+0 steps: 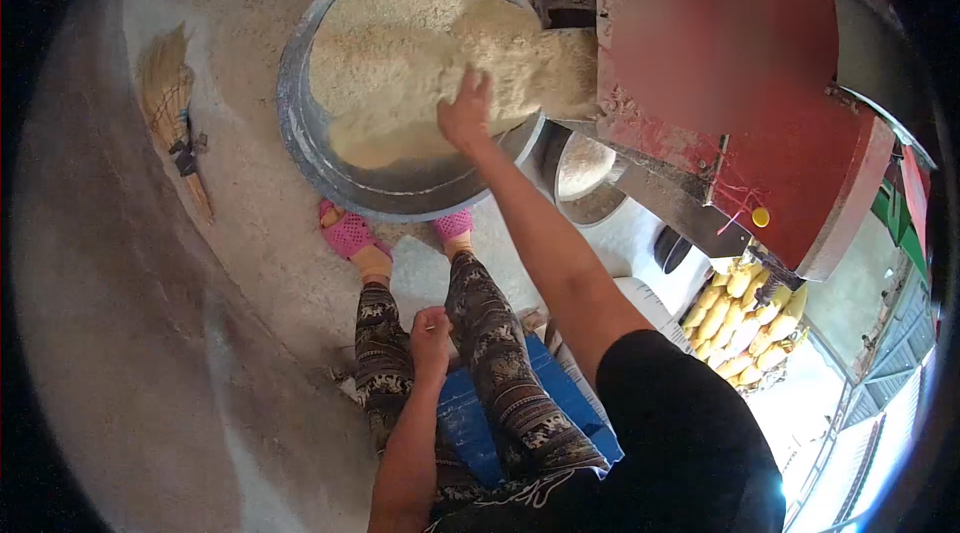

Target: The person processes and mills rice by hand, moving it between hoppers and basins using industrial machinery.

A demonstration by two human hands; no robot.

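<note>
Upper centre of frame: right hand (465,115) open, fingers pushed into pale meal (400,53) heaped in metal basin (300,138) | lower centre: left hand (431,330) curled closed on patterned leg (500,368) | upper right: red mill (800,163).

Right hand (465,115) in the ground meal (400,53)
Left hand (432,331) curls on a thigh (383,353); the meal fills a metal basin (400,189).

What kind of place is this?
Probably a small grain mill or farm workshop: a red machine spills ground meal into a big metal basin, corn cobs are piled nearby, and the person's right hand touches the meal.
</note>
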